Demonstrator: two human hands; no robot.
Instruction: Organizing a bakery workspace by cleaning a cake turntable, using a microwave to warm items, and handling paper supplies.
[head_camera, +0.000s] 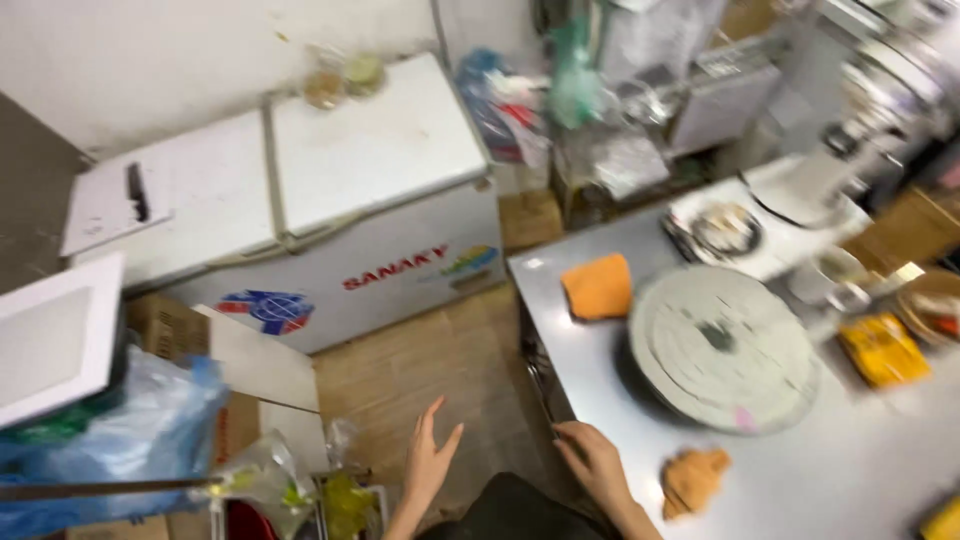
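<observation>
My left hand (428, 462) hangs in the air over the tiled floor, fingers spread, holding nothing. My right hand (596, 462) rests on the near edge of a steel table (880, 470), fingers loosely apart and empty. A crumpled orange-brown cloth (695, 480) lies on the table just right of that hand. Farther along stands a round grey turntable (722, 345), and beyond it an orange folded cloth (598, 287).
A white chest freezer (300, 190) stands against the wall at the left. Blue plastic bags (150, 430) and boxes crowd the lower left. Yellow packets (882, 348), bowls and a plate (727, 230) sit at the table's far right. Cluttered shelves fill the back.
</observation>
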